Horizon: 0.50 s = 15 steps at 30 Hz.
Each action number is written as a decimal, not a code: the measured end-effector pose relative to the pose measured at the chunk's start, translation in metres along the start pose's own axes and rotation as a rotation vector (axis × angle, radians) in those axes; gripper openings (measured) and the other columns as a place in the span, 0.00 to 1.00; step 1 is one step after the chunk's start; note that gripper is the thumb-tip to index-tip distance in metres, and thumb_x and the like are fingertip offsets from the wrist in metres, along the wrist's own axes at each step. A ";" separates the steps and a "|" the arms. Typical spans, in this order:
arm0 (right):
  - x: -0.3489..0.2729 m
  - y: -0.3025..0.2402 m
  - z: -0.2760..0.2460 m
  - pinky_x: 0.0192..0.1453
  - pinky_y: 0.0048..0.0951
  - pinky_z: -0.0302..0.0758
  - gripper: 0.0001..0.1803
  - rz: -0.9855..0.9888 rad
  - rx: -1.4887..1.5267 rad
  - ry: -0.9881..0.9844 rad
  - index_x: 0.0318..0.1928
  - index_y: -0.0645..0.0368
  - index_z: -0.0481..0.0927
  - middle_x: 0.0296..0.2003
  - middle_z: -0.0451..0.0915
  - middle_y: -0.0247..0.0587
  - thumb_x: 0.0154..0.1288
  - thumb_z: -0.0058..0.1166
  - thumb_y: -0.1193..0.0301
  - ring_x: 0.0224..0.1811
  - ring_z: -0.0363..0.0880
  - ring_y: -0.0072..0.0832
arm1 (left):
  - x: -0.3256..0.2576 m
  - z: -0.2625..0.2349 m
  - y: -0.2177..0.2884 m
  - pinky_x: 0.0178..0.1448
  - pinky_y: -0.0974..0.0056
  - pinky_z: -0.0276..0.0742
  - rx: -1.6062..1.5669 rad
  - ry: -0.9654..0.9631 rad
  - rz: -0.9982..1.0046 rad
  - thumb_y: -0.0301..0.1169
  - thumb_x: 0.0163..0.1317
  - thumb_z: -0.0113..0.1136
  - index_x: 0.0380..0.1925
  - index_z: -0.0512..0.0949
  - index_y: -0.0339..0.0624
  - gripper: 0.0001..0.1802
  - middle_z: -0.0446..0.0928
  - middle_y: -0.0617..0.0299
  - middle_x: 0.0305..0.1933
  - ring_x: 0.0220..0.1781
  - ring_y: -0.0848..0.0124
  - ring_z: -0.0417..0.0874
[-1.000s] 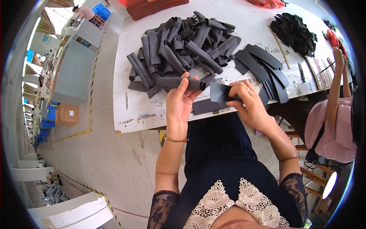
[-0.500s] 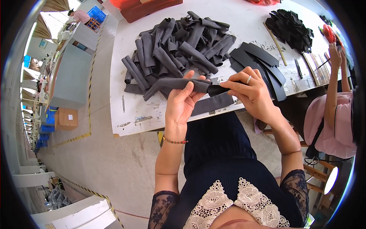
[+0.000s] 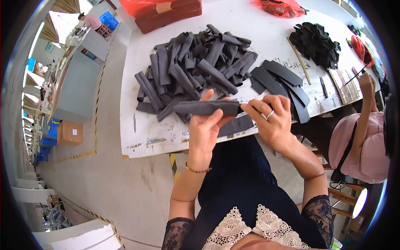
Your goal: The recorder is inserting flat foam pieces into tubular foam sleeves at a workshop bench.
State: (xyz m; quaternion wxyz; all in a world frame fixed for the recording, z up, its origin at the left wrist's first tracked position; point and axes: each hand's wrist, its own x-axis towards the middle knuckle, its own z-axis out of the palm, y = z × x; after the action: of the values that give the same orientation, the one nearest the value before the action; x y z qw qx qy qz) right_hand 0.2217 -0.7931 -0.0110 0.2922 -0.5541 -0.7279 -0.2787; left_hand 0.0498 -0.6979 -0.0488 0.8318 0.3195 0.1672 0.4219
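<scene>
A dark grey tube [image 3: 206, 108] is held almost level above the front of the tabletop [image 3: 133, 129], clear of its surface. It is gripped mid-length by the left hand [image 3: 210, 121], thumb pressed on the near side, fingers behind. At the tube's right end the fingers of the right hand [image 3: 266, 114] are closed in a pinch; a dark edge shows at the fingertips, but what exactly is gripped there cannot be told.

Trouble is possible here: the soft wall could be creased or the mouth folded inward if pushed at a slant, and the tube could be squashed by too firm a left thumb. The flat grey strip [image 3: 235, 126] below, lying by the tabletop's front edge, could be swept off by a brushing wrist. Tubes might also be sent rolling if the loose pile [image 3: 196, 62] behind were nudged.

Now to the containers: a red-brown box [image 3: 171, 16] is set at the far side, partly covered in red plastic, its contents hidden. Beyond the pile, a red plastic bag [image 3: 279, 7] is seen, its filling not discernible. On the floor at left, a cardboard box [image 3: 70, 133] is placed beside blue crates [image 3: 49, 139]; their contents cannot be made out.
</scene>
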 end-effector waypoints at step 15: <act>-0.070 0.024 0.009 0.44 0.41 0.73 0.30 0.430 0.301 0.115 0.51 0.64 0.72 0.46 0.75 0.48 0.44 0.66 0.78 0.40 0.74 0.42 | 0.053 0.065 -0.093 0.66 0.56 0.68 0.113 -0.349 0.076 0.37 0.71 0.52 0.53 0.71 0.38 0.17 0.80 0.52 0.44 0.60 0.59 0.76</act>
State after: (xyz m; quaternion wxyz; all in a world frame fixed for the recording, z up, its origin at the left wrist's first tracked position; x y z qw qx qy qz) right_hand 0.2594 -0.8263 -0.0668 0.4645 -0.6297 -0.6089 -0.1299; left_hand 0.1716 -0.7211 -0.0638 0.8124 0.4403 0.0315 0.3809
